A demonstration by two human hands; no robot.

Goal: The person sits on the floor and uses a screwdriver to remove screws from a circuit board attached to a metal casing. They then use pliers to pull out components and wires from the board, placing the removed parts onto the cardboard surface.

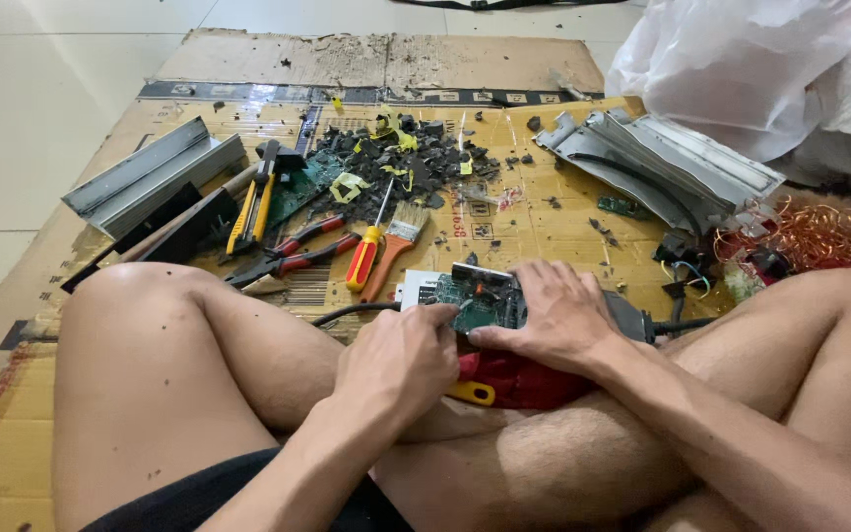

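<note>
I sit cross-legged on a cardboard sheet. A green circuit board in a small white and grey casing rests against my shins. My right hand lies across its right side and grips it. The curled fingers of my left hand pinch the board's near left edge. Black cables run out of the unit to the left and right. Under my hands lies a red tool with a yellow tip, partly hidden.
Beyond the board lie a red-and-yellow screwdriver, a paint brush, red-handled pliers and a yellow-black tool. Black debris is piled further back. Metal channels lie left. Grey casings, copper wire and a white bag lie right.
</note>
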